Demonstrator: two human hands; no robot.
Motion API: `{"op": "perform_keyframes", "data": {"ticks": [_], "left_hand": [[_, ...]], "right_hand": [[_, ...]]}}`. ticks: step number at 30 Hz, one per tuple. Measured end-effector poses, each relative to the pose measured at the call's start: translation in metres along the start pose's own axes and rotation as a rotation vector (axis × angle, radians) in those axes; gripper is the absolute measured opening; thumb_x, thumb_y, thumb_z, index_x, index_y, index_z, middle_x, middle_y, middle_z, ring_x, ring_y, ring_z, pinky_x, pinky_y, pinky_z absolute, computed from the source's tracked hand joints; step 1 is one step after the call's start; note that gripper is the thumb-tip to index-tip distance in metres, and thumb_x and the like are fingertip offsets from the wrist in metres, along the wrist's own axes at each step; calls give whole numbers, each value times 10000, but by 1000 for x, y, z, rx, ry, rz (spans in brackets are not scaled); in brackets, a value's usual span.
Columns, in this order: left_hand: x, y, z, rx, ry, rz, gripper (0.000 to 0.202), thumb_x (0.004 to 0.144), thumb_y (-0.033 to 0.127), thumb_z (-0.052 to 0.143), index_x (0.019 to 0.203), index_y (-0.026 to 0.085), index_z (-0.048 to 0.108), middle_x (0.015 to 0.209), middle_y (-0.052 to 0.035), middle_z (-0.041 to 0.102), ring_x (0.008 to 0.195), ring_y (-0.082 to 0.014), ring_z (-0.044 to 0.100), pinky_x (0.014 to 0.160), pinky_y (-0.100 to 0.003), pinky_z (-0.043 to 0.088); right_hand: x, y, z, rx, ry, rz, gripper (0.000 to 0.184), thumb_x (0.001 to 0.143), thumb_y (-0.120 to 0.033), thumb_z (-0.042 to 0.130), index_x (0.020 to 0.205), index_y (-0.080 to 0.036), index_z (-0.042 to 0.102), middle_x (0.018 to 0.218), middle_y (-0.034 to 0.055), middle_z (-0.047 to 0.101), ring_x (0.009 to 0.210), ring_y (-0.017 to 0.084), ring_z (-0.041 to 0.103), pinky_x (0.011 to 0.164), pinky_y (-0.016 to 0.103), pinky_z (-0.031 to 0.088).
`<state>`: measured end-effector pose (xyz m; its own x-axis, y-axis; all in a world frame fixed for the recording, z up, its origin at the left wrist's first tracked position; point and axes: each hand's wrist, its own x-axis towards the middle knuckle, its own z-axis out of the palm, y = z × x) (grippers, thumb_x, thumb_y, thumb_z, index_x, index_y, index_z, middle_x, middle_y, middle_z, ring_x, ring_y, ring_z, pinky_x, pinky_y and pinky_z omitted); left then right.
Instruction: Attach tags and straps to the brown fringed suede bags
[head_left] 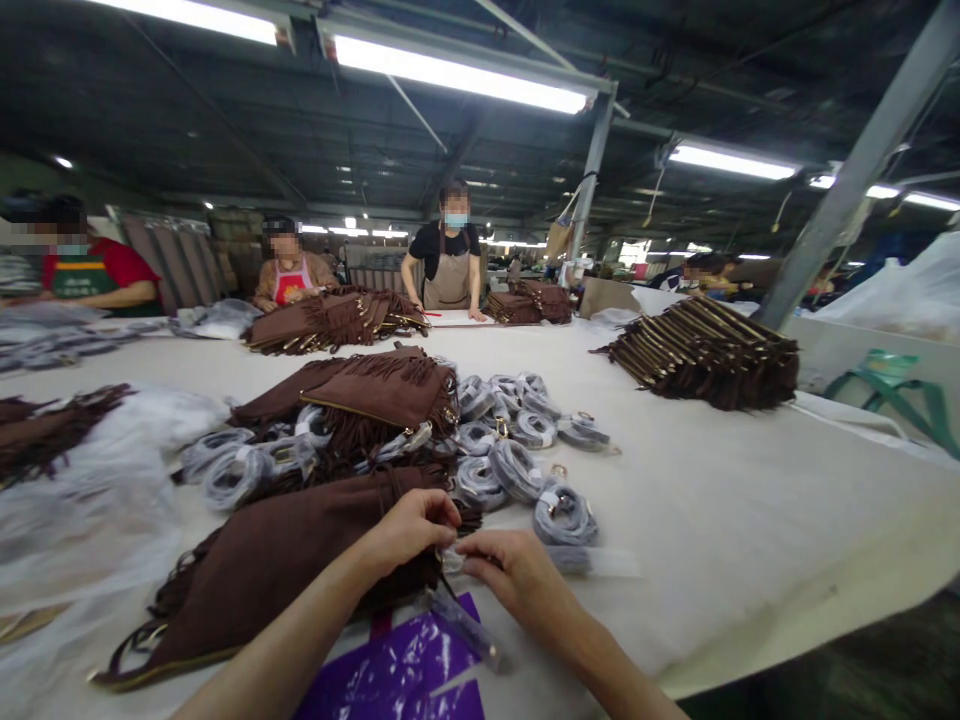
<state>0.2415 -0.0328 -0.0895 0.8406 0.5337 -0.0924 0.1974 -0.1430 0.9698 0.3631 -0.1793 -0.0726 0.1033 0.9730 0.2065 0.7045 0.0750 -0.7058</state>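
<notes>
A dark brown fringed bag with a gold zipper lies flat in front of me, its wrist loop at the near left. At its right end my left hand is closed in a pinch; what the fingertips hold is hidden. Fingertips of my right hand pinch a small piece of clear plastic wrap beside the bag's corner. Below the hands rests a plastic-wrapped strip, over a shiny purple bag. Several coiled straps in clear wrapping lie just beyond my hands.
More brown bags are piled ahead, with a zippered stack at the far right. Clear plastic sheets cover the left of the white table. Across it stands a person in an apron; others work at left.
</notes>
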Motion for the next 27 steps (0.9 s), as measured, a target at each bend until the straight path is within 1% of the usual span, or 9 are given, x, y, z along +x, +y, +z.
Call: {"op": "perform_keyframes", "data": {"ticks": [3,6,10,12,14,16,18,21,27], "left_hand": [[-4,1,-1,-19,4,7,182,556,198,624,731,147,620,657,27,583,613,-121,484,580,-240,352],[-13,6,-2,-55,8,8,204,611,226,583,799,155,623,739,-6,635,680,-153,543,624,-256,403],[-31,18,-1,109,20,227,192,726,235,522,852,169,651,927,-45,657,896,-198,583,805,-284,440],[-37,24,2,226,9,280,227,825,285,464,811,172,661,918,-36,643,904,-192,570,839,-274,419],[-39,27,6,271,26,211,354,895,368,375,741,170,625,794,-16,607,794,-177,548,756,-267,410],[-38,26,8,285,40,135,426,910,428,332,682,171,584,701,3,554,703,-165,505,665,-265,376],[-35,23,8,294,12,93,399,881,428,381,665,167,590,665,14,535,667,-157,483,626,-262,347],[-35,21,7,273,-34,56,266,779,347,482,628,166,604,626,28,518,634,-145,460,602,-251,325],[-39,21,2,-45,23,-44,204,651,367,612,633,165,605,554,59,453,578,-120,353,570,-246,263]], "right_hand": [[4,4,2,-67,8,35,204,818,-131,593,890,-216,764,862,41,769,786,200,681,717,263,436],[6,9,2,-74,34,46,199,831,-152,556,834,-200,749,775,26,740,713,178,643,662,252,416],[9,14,2,64,74,63,208,835,-177,526,745,-183,714,694,3,693,664,161,609,639,242,413],[9,13,2,117,76,58,200,835,-192,539,751,-183,720,697,4,698,665,164,615,638,243,422],[8,9,2,127,86,31,196,841,-203,550,792,-192,739,742,14,726,692,173,636,658,250,435],[7,3,3,102,98,-5,206,848,-190,548,831,-207,753,801,22,749,734,181,660,692,259,444],[6,-1,3,50,103,-35,226,849,-156,539,827,-217,755,818,24,754,756,184,668,712,264,444],[5,-4,3,-18,98,-31,221,839,-130,549,810,-214,751,784,19,746,722,180,659,685,262,433],[6,0,6,32,166,-67,168,869,-191,581,861,-218,747,785,13,722,719,160,635,680,247,425]]}}
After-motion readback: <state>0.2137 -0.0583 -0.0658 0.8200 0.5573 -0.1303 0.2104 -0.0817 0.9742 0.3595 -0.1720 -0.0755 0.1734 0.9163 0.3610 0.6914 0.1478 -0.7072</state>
